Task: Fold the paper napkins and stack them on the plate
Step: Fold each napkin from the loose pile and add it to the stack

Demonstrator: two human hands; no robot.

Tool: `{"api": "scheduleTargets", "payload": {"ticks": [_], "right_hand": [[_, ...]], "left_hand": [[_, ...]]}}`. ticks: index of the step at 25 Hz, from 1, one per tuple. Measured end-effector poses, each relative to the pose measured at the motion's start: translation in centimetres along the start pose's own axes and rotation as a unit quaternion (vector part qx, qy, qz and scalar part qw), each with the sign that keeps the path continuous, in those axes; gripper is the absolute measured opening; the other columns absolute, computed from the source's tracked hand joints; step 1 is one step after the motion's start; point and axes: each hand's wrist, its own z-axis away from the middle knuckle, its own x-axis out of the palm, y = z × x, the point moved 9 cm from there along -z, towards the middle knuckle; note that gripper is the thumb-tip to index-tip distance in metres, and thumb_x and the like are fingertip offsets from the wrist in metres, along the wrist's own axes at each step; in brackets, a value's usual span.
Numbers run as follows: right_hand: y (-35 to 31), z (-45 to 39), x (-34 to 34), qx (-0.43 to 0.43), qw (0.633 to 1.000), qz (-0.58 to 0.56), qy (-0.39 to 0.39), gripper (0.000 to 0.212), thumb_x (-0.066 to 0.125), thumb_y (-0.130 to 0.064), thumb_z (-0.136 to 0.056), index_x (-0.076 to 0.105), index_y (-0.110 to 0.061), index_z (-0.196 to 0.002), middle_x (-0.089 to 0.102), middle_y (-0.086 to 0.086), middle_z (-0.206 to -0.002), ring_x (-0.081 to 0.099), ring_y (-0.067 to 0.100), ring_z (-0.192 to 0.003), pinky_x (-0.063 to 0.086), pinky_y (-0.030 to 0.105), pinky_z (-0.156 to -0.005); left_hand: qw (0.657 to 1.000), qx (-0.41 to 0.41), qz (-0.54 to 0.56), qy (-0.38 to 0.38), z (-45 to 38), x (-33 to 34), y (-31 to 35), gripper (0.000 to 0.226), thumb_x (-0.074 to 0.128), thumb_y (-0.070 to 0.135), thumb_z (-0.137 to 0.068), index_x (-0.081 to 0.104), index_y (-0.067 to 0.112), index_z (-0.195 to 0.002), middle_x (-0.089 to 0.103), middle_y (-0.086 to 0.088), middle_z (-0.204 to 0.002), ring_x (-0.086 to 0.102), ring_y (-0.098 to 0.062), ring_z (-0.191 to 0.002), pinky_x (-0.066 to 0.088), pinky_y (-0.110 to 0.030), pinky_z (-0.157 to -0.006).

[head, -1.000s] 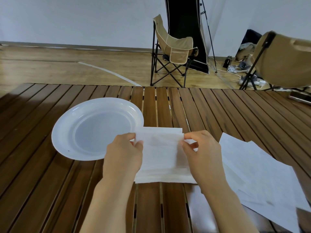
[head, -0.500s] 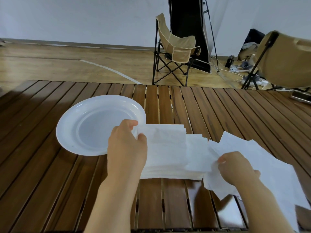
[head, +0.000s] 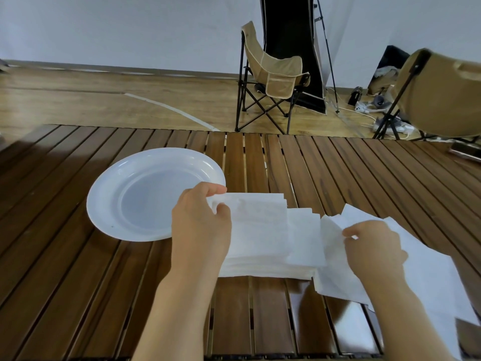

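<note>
While the left hand [head: 201,225] pinches the far left corner of a folded white paper napkin [head: 257,230], thumb and fingers closed on its edge, the napkin lies on the slatted wooden tabletop [head: 260,313] just right of the bare white plate [head: 145,194]. Beside it, the right hand [head: 374,246] pinches the near edge of a loose, unfolded napkin [head: 335,269] atop a spread of flat napkins [head: 442,277]. Such paper looks thin, light, limp and easily torn, so it is probably best gripped gently at corners or edges, with creases pressed flat.
</note>
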Motion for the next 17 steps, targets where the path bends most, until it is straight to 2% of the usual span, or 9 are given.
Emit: {"api": "scheduleTargets", "payload": {"ticks": [2,5,8,10,13,15,17], "right_hand": [[-1.2,0.3,-1.8,-0.066,0.993,-0.057,0.075,0.024,0.056,0.001,-0.087,0.074,-0.013,-0.095,0.068,0.006,-0.087,0.057,0.024,-0.076,0.050,0.035,-0.070],[-3.0,1.5,-4.4,-0.141,0.965,-0.163,0.147,0.018,0.058,0.004,-0.083,0.070,-0.010,-0.084,0.067,0.005,-0.076,0.060,0.020,-0.069,0.043,0.022,-0.056],[-5.4,3.0,-6.5,-0.228,0.930,-0.219,0.188,0.016,0.063,0.005,-0.080,0.066,-0.009,-0.086,0.064,0.002,-0.078,0.060,0.017,-0.071,0.045,0.019,-0.057],[-6.9,4.2,-7.4,-0.293,0.909,-0.219,0.201,0.017,0.067,0.006,-0.079,0.066,-0.008,-0.087,0.064,0.001,-0.083,0.059,0.019,-0.074,0.048,0.024,-0.060],[-9.1,6.2,-7.8,-0.380,0.880,-0.195,0.207,0.017,0.068,0.008,-0.078,0.066,-0.008,-0.084,0.064,0.000,-0.083,0.058,0.026,-0.075,0.048,0.036,-0.063],[-10.1,7.3,-7.9,-0.417,0.867,-0.182,0.205,0.019,0.069,0.010,-0.077,0.067,-0.008,-0.084,0.065,0.001,-0.084,0.058,0.027,-0.077,0.047,0.034,-0.063],[-10.6,7.8,-7.8,-0.435,0.860,-0.177,0.199,0.019,0.070,0.010,-0.077,0.068,-0.008,-0.085,0.067,0.001,-0.085,0.059,0.027,-0.078,0.048,0.031,-0.062]], "left_hand": [[1.000,0.014,0.002,-0.002,0.1,-0.1,0.4,0.023,0.058,0.019,-0.092,0.058,0.033,-0.110,0.055,0.011,-0.116,0.045,-0.003,-0.098,0.033,-0.014,-0.085],[0.998,0.062,-0.001,-0.016,0.3,0.0,1.8,0.022,0.062,0.023,-0.089,0.060,0.037,-0.106,0.051,0.019,-0.109,0.044,0.000,-0.097,0.032,-0.014,-0.089],[0.990,0.134,0.005,-0.051,0.9,0.8,3.5,0.022,0.066,0.030,-0.086,0.062,0.039,-0.105,0.048,0.028,-0.104,0.045,0.008,-0.091,0.029,-0.005,-0.087],[0.982,0.176,0.010,-0.069,1.3,1.5,4.3,0.025,0.068,0.034,-0.084,0.062,0.040,-0.108,0.053,0.028,-0.109,0.045,0.010,-0.097,0.029,-0.001,-0.085],[0.971,0.221,0.009,-0.087,1.6,2.8,5.3,0.038,0.067,0.039,-0.084,0.057,0.042,-0.120,0.053,0.025,-0.123,0.044,0.005,-0.114,0.029,-0.011,-0.099],[0.966,0.242,0.001,-0.086,1.7,3.5,5.7,0.042,0.067,0.041,-0.084,0.055,0.042,-0.124,0.051,0.024,-0.127,0.043,0.003,-0.118,0.031,-0.020,-0.104],[0.964,0.257,-0.003,-0.066,1.7,3.7,6.0,0.030,0.066,0.040,-0.084,0.061,0.041,-0.114,0.052,0.022,-0.122,0.045,0.000,-0.116,0.033,-0.018,-0.102]]}}
